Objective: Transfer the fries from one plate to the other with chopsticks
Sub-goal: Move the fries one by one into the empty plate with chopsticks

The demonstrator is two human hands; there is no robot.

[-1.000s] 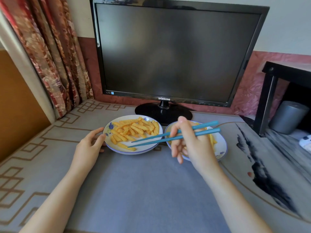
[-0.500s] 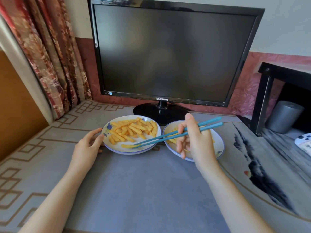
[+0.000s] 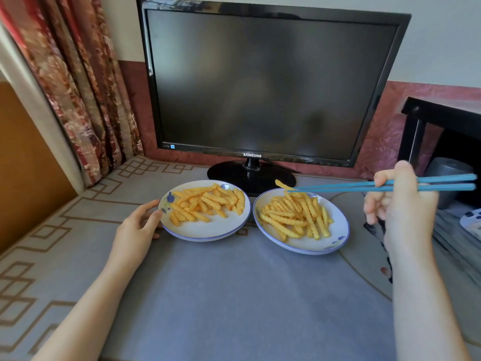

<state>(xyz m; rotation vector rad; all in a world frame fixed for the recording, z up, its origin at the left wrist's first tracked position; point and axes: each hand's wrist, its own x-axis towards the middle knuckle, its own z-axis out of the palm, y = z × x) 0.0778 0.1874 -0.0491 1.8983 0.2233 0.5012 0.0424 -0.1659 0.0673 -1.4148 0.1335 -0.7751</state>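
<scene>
One fry (image 3: pixel 282 185) hangs pinched between the tips of the chopsticks (image 3: pixel 364 186), just above the far rim of the right plate (image 3: pixel 307 250). Your right hand (image 3: pixel 402 212) curls its fingers round the sticks well back along them, which gives reach but probably only a light pinch. Your left hand (image 3: pixel 138 225) grips nothing: its loosely extended fingers touch the rim of the left plate (image 3: pixel 205 237), likely to steady it, and a heap of fries (image 3: pixel 205 204) lies on it.
</scene>
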